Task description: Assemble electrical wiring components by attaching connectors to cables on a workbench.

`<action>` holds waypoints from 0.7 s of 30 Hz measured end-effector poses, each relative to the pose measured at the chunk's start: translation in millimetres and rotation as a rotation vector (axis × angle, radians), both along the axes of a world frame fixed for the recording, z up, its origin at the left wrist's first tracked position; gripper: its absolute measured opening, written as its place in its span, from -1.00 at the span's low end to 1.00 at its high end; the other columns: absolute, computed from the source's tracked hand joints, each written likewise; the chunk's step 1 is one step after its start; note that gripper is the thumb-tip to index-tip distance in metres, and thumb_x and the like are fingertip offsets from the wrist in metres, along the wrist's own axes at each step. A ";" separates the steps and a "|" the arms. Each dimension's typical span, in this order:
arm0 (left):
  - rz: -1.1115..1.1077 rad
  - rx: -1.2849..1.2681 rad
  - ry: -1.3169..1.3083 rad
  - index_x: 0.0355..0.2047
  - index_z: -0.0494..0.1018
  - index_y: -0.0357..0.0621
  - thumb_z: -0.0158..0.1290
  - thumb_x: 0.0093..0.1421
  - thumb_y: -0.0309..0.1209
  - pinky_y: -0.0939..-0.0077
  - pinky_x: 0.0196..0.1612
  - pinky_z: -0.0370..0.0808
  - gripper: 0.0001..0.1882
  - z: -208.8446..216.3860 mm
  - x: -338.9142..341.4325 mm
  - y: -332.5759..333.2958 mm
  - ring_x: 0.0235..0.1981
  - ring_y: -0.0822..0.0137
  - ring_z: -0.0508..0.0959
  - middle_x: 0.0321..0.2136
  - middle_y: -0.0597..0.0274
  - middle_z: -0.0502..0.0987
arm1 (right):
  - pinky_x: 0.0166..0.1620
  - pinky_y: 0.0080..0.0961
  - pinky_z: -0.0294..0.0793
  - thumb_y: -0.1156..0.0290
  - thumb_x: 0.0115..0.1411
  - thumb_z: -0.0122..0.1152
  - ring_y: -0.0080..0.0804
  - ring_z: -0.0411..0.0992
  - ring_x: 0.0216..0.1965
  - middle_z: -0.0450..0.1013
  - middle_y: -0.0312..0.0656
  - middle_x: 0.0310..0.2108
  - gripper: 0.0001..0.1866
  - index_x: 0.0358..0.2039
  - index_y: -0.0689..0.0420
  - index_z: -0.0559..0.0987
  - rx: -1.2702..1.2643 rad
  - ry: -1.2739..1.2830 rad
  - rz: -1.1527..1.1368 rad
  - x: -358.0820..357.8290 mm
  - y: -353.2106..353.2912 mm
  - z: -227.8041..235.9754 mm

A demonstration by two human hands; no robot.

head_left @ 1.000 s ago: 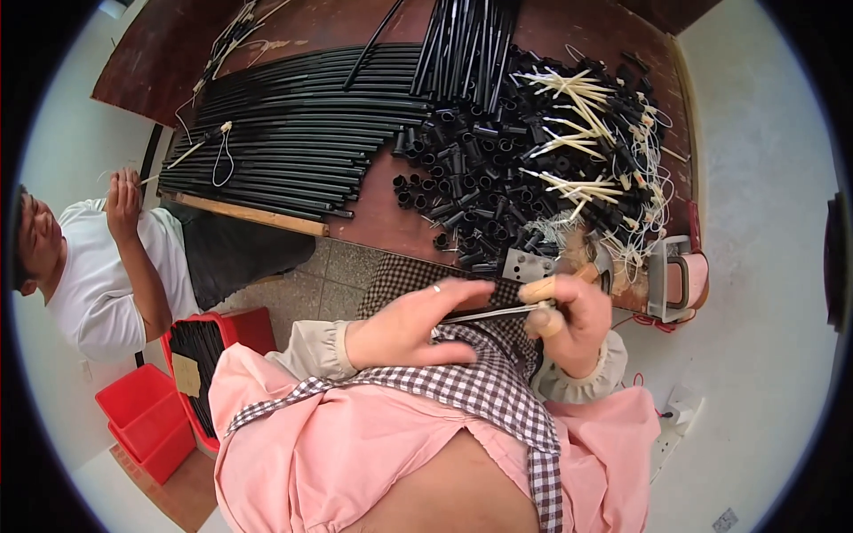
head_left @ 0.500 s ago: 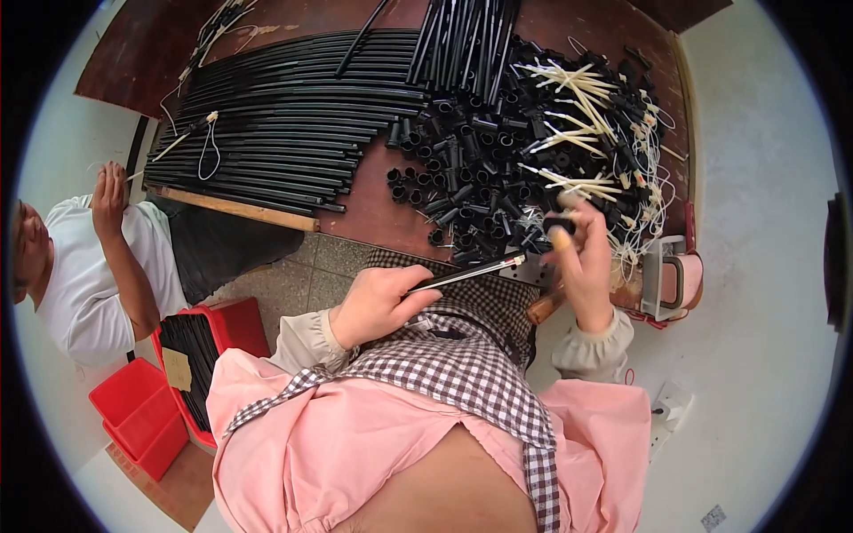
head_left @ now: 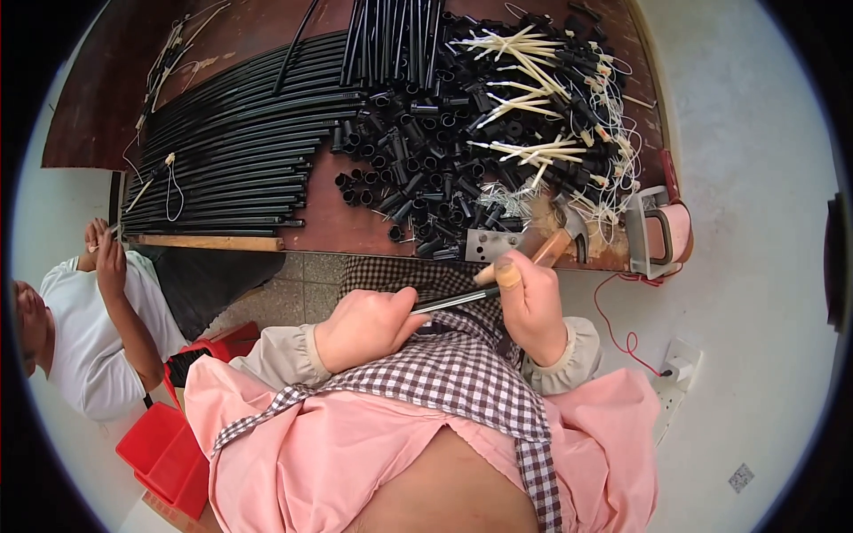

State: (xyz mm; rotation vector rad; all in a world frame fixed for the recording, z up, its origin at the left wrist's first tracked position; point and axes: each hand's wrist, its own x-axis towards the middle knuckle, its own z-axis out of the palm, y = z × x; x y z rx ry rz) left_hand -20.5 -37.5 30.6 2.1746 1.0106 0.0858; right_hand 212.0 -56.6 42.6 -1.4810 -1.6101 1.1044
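Co-worker in a white top is well to the left of the heap of short black tubes, hands held close together. Red bins are left of the heap too, on its near side. Long black rods lie side by side just left of the heap. Nearer the body than the heap, the left hand is closed round a slim black rod with a silvery stripe. Its long axis slants gently — left end hidden in that fist, right end higher, pointing rightward past the heap's near edge. A holed metal plate sits at that edge. Beyond it, the right hand has thumb and fingers closed over the rod's right end — whether they pinch anything more, I cannot tell. A hammer lies at the heap's near right corner.
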 end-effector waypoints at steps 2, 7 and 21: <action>0.002 -0.105 -0.157 -0.46 0.33 -0.21 0.04 0.16 -0.27 0.14 -0.53 0.36 -0.75 -24.5 3.4 5.1 -0.58 -0.07 0.47 -0.66 -0.04 0.43 | -0.38 -0.44 0.40 0.15 0.33 -0.16 -0.35 0.45 -0.44 0.45 -0.13 -0.46 -0.58 -0.23 0.29 0.50 0.026 0.015 -0.016 2.9 6.9 -5.1; 0.064 -0.146 -0.083 -0.43 0.33 -0.20 -0.04 0.20 -0.28 0.08 -0.51 0.33 -0.78 -40.9 1.7 8.0 -0.55 -0.13 0.45 -0.64 -0.07 0.41 | -0.34 -0.36 0.43 0.27 0.26 -0.02 -0.15 0.47 -0.37 0.49 -0.16 -0.38 -0.73 -0.24 0.20 0.51 -0.088 -0.646 -0.219 49.8 8.9 -30.7; 0.219 0.314 -0.039 -0.44 0.36 -0.10 0.00 0.19 -0.22 0.17 -0.58 0.38 -0.78 -9.8 9.7 12.6 -0.60 0.02 0.50 -0.65 0.07 0.45 | -0.48 -0.53 0.43 0.51 0.01 0.15 -0.41 0.40 -0.54 0.36 -0.24 -0.51 -0.93 -0.47 0.13 0.43 0.299 -1.429 0.171 78.2 68.8 -61.6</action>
